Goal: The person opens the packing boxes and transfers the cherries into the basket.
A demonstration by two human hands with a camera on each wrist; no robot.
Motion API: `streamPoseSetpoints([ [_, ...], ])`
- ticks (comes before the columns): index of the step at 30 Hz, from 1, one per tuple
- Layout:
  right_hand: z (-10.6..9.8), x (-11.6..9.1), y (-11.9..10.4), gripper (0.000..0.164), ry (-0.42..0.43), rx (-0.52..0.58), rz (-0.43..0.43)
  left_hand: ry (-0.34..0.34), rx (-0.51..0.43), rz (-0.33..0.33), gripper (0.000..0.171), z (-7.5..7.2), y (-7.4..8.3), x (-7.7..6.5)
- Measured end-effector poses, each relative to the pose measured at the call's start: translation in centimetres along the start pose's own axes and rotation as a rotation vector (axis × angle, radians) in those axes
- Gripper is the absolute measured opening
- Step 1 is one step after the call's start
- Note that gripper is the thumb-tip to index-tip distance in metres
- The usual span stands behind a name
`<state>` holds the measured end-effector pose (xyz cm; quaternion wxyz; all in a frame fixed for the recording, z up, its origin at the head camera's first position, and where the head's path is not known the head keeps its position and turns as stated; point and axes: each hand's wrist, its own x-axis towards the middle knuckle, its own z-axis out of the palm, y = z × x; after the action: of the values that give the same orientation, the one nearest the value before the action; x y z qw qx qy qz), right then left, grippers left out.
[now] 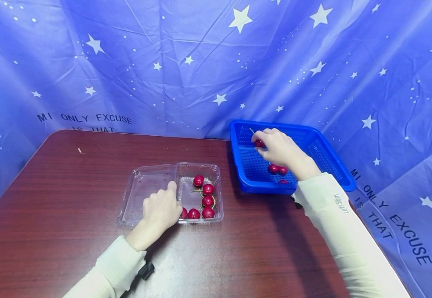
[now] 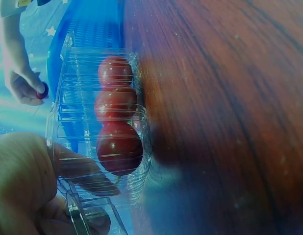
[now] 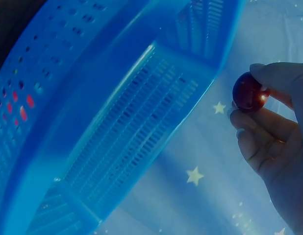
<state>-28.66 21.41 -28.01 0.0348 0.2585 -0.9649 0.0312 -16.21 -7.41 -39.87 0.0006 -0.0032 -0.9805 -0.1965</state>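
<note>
My right hand [image 1: 281, 149] is over the blue basket [image 1: 262, 187], pinching a dark red cherry [image 3: 249, 93] between thumb and fingers. Its stem points up in the head view. A few more cherries [image 1: 274, 169] lie on the basket floor, partly hidden by the right arm. On the table, a clear plastic clamshell box [image 1: 219, 198] lies with its lid [image 1: 135, 188] folded out to the left. Several cherries [image 1: 208, 201], some with green stems, line the box's right and front sides. My left hand [image 1: 162, 207] grips the box at the hinge side, its thumb inside the wall.
A reddish-brown wooden table [image 1: 63, 215] carries both containers, the basket at its back right edge. Blue curtain [image 1: 186, 82] with stars hangs behind and to the right. A small pale scrap [image 1: 80, 151] lies at the back left.
</note>
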Motion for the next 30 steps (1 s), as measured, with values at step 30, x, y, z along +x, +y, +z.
streamPoseSetpoints([
  [30, 0.3, -2.9, 5.1, 0.025, -0.149, -0.082, 0.119, 0.003, 0.003, -0.003, 0.024, 0.1, 0.0, 0.0],
])
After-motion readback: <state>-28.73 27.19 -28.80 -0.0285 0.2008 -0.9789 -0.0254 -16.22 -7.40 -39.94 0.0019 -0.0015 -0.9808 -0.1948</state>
